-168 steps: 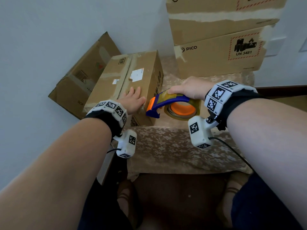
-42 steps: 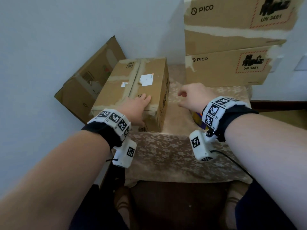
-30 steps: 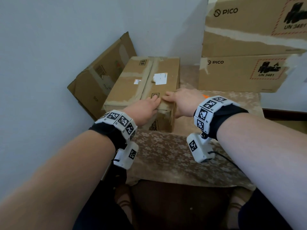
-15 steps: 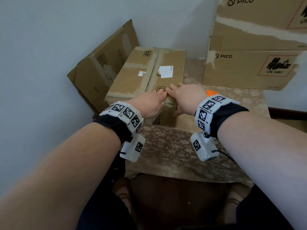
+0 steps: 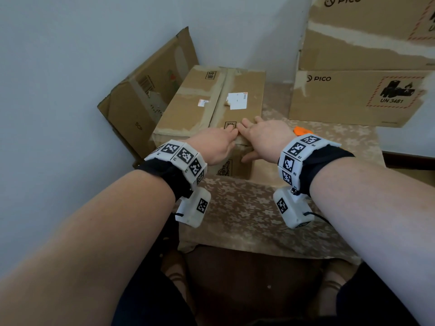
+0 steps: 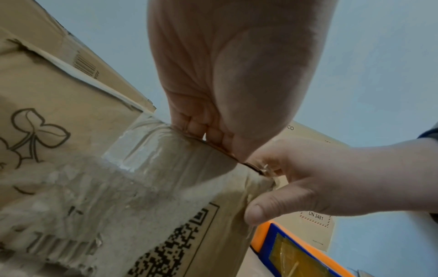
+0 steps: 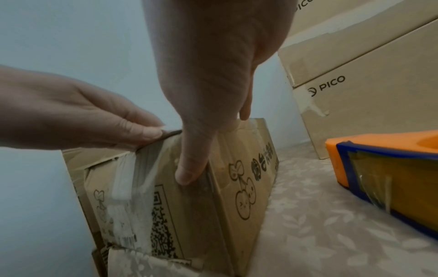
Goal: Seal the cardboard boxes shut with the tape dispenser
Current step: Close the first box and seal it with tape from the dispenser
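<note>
With the dispenser [image 5: 302,131] now laid on the tabletop [image 5: 247,208] right of the box [image 5: 211,97], our left grip [image 5: 215,147] and right grip [image 5: 266,137], both open, smooth tape [image 6: 137,148] over its near edge, likely finishing that seal.

The right hand [image 7: 208,75] straddled the top front edge of the cardboard box [image 7: 237,187], with its thumb pressed against the taped front face and its fingers over the top. The left hand [image 7: 83,116] pressed its fingertips onto the same edge. The orange-and-blue tape dispenser [image 7: 391,168] lay on the floral-covered tabletop [image 7: 320,234], apart from both hands, near two stacked PICO boxes [image 7: 367,93].
</note>
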Demonstrator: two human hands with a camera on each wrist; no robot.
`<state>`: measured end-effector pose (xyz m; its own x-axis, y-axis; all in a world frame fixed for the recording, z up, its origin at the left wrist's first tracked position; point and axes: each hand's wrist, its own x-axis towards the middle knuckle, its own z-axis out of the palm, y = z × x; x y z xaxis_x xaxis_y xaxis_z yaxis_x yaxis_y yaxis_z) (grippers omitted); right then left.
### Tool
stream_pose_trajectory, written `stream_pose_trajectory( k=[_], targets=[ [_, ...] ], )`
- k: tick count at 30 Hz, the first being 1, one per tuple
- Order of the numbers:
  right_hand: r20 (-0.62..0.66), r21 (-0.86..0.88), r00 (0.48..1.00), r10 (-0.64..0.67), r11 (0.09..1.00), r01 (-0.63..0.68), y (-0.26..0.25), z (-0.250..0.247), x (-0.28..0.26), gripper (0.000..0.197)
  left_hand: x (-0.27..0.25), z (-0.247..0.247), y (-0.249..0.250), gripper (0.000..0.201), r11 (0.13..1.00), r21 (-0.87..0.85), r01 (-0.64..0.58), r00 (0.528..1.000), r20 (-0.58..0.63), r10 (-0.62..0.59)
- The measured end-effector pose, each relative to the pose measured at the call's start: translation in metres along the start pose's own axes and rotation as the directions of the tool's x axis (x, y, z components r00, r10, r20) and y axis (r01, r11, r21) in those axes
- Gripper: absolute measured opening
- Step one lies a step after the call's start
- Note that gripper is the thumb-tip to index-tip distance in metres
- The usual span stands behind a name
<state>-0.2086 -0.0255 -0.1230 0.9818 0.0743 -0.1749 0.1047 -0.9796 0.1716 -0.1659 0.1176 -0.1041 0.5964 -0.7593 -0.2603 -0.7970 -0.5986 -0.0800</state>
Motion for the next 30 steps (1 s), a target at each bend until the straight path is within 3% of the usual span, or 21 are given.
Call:
stream_pose_trajectory(
  k=[7, 12, 19, 26, 30],
  targets=[
    [0.027, -0.044, 0.999, -0.027, 0.999, 0.028, 0.015, -0.008, -0.016, 0.062, 0.008, -0.009, 0.017, 0.043, 0.999, 0.044, 0.032, 0.999, -0.01, -0.032],
    [-0.06, -0.113, 0.998, -0.023, 0.993, 0.016, 0.035, -0.013, -0.044, 0.041, 0.028, -0.01, 0.048, 0.028, 0.994, 0.045, 0.096, 0.994, -0.052, -0.094],
    [-0.129, -0.177, 0.992, 0.006, 0.984, -0.029, 0.042, -0.02, -0.067, 0.018, 0.041, -0.012, 0.065, 0.023, 0.99, -0.021, 0.14, 0.99, -0.019, -0.14],
    [-0.165, -0.207, 0.986, -0.011, 0.978, -0.024, 0.037, -0.02, -0.07, 0.017, 0.017, -0.019, 0.053, 0.014, 0.99, -0.088, 0.109, 0.993, -0.03, -0.112],
    [-0.146, -0.212, 0.989, 0.014, 0.976, -0.045, 0.037, -0.021, -0.071, 0.019, -0.002, -0.011, 0.03, 0.059, 0.989, -0.124, 0.083, 0.985, -0.14, -0.1]
  ],
)
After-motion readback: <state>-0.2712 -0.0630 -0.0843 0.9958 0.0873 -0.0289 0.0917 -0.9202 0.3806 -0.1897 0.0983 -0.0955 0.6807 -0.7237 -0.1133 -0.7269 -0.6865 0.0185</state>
